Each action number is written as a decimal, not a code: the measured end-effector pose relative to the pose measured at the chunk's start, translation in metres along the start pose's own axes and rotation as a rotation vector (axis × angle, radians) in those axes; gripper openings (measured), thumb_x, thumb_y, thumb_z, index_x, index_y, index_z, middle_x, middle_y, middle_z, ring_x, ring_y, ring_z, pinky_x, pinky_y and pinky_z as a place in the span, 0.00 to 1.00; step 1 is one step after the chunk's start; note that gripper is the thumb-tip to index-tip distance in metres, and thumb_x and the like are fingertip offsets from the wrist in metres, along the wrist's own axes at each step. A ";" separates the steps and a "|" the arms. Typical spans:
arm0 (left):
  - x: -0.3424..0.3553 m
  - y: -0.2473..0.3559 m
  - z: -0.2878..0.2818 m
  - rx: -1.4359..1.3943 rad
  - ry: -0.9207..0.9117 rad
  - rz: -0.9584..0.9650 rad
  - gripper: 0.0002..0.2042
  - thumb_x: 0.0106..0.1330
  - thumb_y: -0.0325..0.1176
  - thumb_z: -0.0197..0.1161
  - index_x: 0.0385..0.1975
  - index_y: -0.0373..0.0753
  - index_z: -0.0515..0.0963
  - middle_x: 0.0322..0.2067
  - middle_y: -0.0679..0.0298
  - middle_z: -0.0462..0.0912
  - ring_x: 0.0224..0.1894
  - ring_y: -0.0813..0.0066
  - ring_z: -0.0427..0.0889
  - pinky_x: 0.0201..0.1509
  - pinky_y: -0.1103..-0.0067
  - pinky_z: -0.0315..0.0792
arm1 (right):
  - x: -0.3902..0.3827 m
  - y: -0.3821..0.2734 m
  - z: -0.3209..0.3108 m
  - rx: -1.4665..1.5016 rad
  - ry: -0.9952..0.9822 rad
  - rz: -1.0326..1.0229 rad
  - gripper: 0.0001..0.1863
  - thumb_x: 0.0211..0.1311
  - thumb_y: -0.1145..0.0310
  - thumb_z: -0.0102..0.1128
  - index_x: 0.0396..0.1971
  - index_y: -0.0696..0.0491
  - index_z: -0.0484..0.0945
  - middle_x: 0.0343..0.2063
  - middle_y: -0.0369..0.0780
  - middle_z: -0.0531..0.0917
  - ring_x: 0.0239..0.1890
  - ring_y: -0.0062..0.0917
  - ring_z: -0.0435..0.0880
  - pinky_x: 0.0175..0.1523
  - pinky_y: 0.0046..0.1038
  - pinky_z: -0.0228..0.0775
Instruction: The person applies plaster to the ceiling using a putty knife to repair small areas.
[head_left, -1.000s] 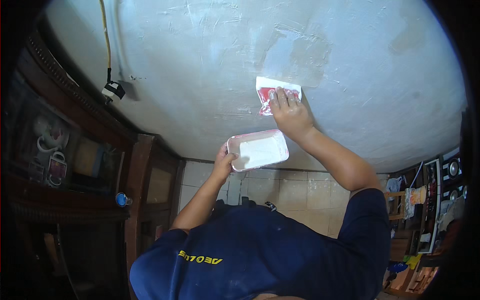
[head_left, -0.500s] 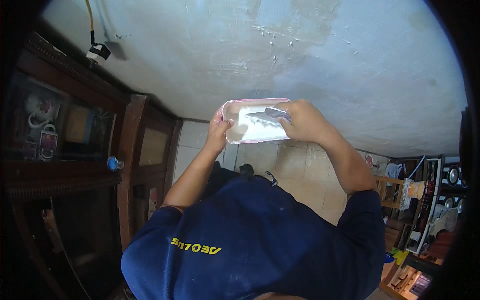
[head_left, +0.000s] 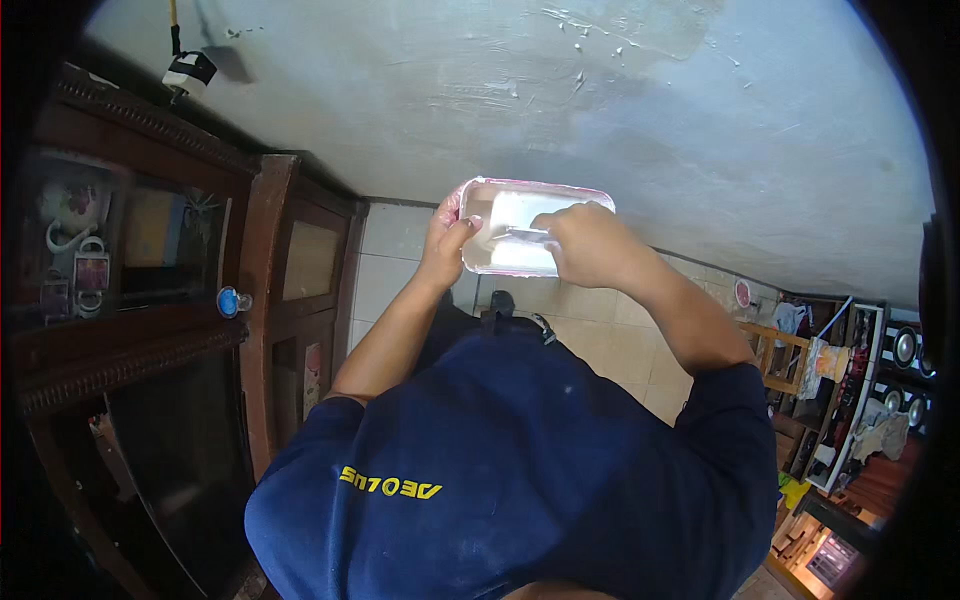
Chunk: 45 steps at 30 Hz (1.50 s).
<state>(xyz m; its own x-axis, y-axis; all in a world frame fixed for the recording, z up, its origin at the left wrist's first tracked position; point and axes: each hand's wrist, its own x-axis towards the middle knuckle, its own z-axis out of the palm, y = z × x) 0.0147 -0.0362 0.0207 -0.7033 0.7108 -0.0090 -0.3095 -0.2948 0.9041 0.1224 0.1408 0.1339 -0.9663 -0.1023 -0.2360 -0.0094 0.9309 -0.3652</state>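
Observation:
A shallow rectangular tray (head_left: pixel 550 188) with a smeared pinkish rim is held up in front of me, close to the wall. My left hand (head_left: pixel 447 246) grips its left end, thumb over the edge and fingers around the outside. White paste (head_left: pixel 513 209) lies inside the tray. With its fingers closed, my right hand (head_left: pixel 592 246) holds a putty knife (head_left: pixel 526 236) whose blade is down in the paste. The hand covers the knife's handle and part of the tray's right side.
A grey-white wall (head_left: pixel 640 120) with paste streaks rises ahead. At left stands a dark wooden cabinet (head_left: pixel 262 300) with glass panes; a plug (head_left: pixel 188 74) hangs above it. Floor tiles (head_left: pixel 390 232) show below. Shelves with speakers (head_left: pixel 903 348) and a wooden chair (head_left: pixel 783 355) are at right.
The putty knife has dipped lower into the paste, its blade now flatter and less visible. My hands and the tray sit slightly higher and farther right in the picture, as the view shifted.

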 end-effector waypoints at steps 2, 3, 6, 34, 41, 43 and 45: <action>0.001 0.008 -0.011 -0.002 -0.016 0.013 0.28 0.56 0.30 0.51 0.60 0.29 0.65 0.53 0.56 0.75 0.56 0.70 0.72 0.62 0.75 0.63 | 0.008 -0.007 -0.002 0.021 -0.010 0.000 0.15 0.48 0.75 0.56 0.39 0.57 0.81 0.28 0.53 0.83 0.33 0.46 0.83 0.43 0.43 0.74; 0.001 0.014 -0.016 -0.004 -0.025 0.009 0.28 0.56 0.30 0.51 0.59 0.29 0.66 0.53 0.57 0.75 0.56 0.70 0.72 0.62 0.75 0.63 | 0.013 -0.011 -0.005 0.045 -0.023 -0.007 0.15 0.48 0.75 0.56 0.39 0.57 0.81 0.27 0.53 0.83 0.34 0.46 0.83 0.43 0.43 0.74; 0.003 0.029 -0.033 0.007 -0.022 0.001 0.27 0.56 0.31 0.51 0.59 0.30 0.66 0.52 0.57 0.75 0.55 0.71 0.72 0.61 0.76 0.64 | 0.027 -0.024 -0.020 0.088 0.058 0.041 0.19 0.48 0.75 0.57 0.43 0.57 0.81 0.28 0.54 0.82 0.35 0.47 0.82 0.44 0.43 0.74; 0.032 0.050 -0.088 0.034 -0.024 -0.025 0.23 0.60 0.30 0.51 0.56 0.31 0.69 0.49 0.59 0.77 0.51 0.73 0.74 0.58 0.77 0.66 | 0.052 0.007 0.005 1.059 0.289 0.227 0.10 0.58 0.79 0.62 0.40 0.61 0.79 0.36 0.37 0.84 0.39 0.16 0.81 0.47 0.24 0.73; 0.039 0.067 -0.060 0.002 0.040 -0.014 0.21 0.61 0.30 0.50 0.55 0.30 0.69 0.46 0.60 0.78 0.48 0.75 0.75 0.54 0.78 0.68 | 0.033 -0.042 0.011 0.221 0.604 -0.032 0.12 0.54 0.76 0.59 0.41 0.58 0.80 0.35 0.42 0.86 0.33 0.32 0.86 0.37 0.30 0.77; 0.042 0.064 -0.058 0.013 0.074 -0.040 0.21 0.61 0.30 0.50 0.54 0.30 0.69 0.46 0.60 0.78 0.47 0.75 0.75 0.54 0.78 0.68 | 0.028 -0.051 0.021 0.071 0.579 -0.045 0.15 0.50 0.76 0.58 0.41 0.56 0.80 0.36 0.43 0.85 0.34 0.35 0.86 0.36 0.32 0.78; 0.044 0.059 -0.057 0.024 0.111 -0.070 0.20 0.62 0.30 0.50 0.54 0.30 0.70 0.45 0.60 0.78 0.46 0.76 0.75 0.53 0.78 0.69 | 0.023 -0.053 0.028 -0.077 0.548 -0.058 0.17 0.47 0.76 0.57 0.41 0.55 0.80 0.37 0.44 0.85 0.35 0.37 0.85 0.35 0.34 0.79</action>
<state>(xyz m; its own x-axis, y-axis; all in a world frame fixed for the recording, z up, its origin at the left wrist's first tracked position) -0.0711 -0.0593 0.0496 -0.7475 0.6537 -0.1184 -0.3460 -0.2310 0.9093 0.1075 0.0796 0.1221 -0.9560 0.0244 0.2924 -0.0651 0.9541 -0.2923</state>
